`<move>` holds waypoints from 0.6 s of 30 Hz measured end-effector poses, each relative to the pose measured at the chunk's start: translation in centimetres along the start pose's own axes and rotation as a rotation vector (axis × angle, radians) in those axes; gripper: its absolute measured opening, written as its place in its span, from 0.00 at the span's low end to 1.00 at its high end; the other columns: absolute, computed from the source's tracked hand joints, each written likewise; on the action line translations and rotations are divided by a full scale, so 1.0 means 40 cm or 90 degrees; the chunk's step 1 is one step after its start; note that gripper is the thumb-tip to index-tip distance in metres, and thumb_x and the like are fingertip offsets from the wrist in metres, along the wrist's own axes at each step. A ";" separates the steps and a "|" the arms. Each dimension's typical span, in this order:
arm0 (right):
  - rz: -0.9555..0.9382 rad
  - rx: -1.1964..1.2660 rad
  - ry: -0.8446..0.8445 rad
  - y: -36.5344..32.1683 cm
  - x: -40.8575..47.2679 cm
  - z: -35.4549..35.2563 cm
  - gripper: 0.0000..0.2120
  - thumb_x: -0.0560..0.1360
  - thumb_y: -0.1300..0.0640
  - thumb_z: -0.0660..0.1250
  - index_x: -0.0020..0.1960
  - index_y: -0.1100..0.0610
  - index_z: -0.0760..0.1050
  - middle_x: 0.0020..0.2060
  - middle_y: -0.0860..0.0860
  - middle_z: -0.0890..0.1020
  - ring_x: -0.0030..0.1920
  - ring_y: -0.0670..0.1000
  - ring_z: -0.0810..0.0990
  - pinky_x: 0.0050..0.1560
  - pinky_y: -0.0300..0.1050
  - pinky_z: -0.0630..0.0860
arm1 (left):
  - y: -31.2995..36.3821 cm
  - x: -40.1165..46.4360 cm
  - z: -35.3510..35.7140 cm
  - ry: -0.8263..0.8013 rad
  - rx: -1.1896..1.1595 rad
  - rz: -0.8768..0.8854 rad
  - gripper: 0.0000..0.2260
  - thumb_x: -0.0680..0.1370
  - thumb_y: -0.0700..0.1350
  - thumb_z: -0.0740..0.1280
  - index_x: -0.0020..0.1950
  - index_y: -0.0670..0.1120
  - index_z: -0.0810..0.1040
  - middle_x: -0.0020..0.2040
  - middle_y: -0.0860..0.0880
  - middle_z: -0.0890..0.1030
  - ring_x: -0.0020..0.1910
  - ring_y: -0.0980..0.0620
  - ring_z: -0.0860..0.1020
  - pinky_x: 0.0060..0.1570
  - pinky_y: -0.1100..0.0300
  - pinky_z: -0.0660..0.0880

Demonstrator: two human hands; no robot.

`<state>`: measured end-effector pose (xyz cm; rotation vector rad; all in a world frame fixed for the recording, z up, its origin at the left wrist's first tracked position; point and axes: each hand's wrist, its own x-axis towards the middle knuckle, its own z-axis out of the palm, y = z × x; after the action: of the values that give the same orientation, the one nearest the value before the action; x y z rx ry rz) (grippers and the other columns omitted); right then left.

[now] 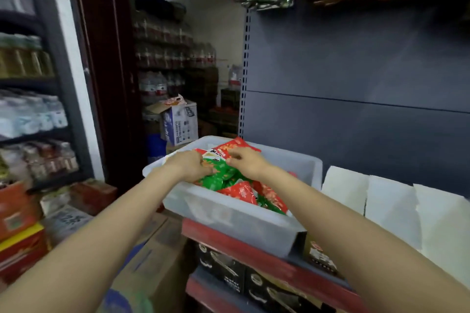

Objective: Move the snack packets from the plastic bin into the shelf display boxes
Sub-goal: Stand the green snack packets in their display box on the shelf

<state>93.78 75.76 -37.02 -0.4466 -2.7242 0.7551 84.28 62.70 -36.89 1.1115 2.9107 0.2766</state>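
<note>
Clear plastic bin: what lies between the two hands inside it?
In the head view, red and green snack packets lie between the left hand and right hand; both grip them.

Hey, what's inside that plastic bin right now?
The plastic bin holds a heap of red and green snack packets. The left hand and right hand grip packets at the top. Whatever lies deeper is covered.
</note>
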 end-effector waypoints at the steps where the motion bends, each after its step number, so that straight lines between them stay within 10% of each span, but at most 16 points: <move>1: 0.005 -0.011 -0.010 0.001 0.012 0.008 0.15 0.80 0.58 0.60 0.61 0.67 0.74 0.60 0.61 0.78 0.61 0.59 0.74 0.60 0.48 0.68 | -0.003 0.008 0.005 -0.022 0.003 0.000 0.25 0.77 0.61 0.61 0.63 0.44 0.74 0.61 0.43 0.78 0.58 0.44 0.75 0.57 0.54 0.72; 9: 0.095 0.034 0.057 0.035 0.027 -0.001 0.21 0.72 0.58 0.72 0.63 0.63 0.75 0.60 0.56 0.78 0.61 0.55 0.75 0.62 0.45 0.69 | 0.028 0.042 0.017 -0.042 -0.060 0.083 0.27 0.76 0.60 0.62 0.73 0.50 0.65 0.71 0.47 0.70 0.68 0.46 0.69 0.67 0.53 0.64; 13: 0.193 0.293 0.056 0.062 0.004 -0.031 0.03 0.73 0.64 0.70 0.44 0.60 0.76 0.42 0.55 0.79 0.42 0.52 0.79 0.48 0.44 0.77 | 0.070 0.036 0.028 0.048 -0.173 0.154 0.25 0.77 0.53 0.66 0.72 0.49 0.67 0.73 0.46 0.67 0.70 0.47 0.66 0.66 0.58 0.63; 18: 0.188 0.346 0.175 0.093 -0.028 -0.076 0.10 0.75 0.67 0.65 0.38 0.56 0.72 0.39 0.56 0.78 0.40 0.54 0.78 0.47 0.53 0.77 | 0.115 0.025 0.029 0.123 -0.307 0.145 0.26 0.77 0.50 0.67 0.73 0.46 0.66 0.72 0.42 0.66 0.71 0.45 0.64 0.67 0.55 0.63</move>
<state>96.66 79.78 -36.70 -0.7599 -2.1059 1.3443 86.67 66.92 -37.18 1.3760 2.6286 1.0765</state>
